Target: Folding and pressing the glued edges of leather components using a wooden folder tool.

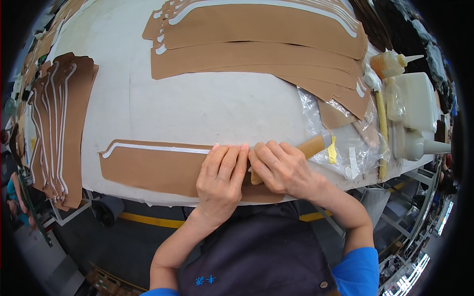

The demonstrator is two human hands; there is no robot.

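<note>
A long brown leather-like panel lies along the table's near edge, with a white strip following its far edge. My left hand rests on the panel, open, its fingers stretched out side by side and their tips at the strip. Just beside it, my right hand is closed round a tan wooden-looking tool with a pale grey band at its far end. The tool's near end shows below the fingers. Both hands cover the panel's right part and the strip there; the fingertips' exact contact is hidden.
Overlapping brown panels with white strips lie across the far side. A second stack hangs over the left edge. To the right are crumpled clear plastic, a yellow stick, a glue bottle and a white container.
</note>
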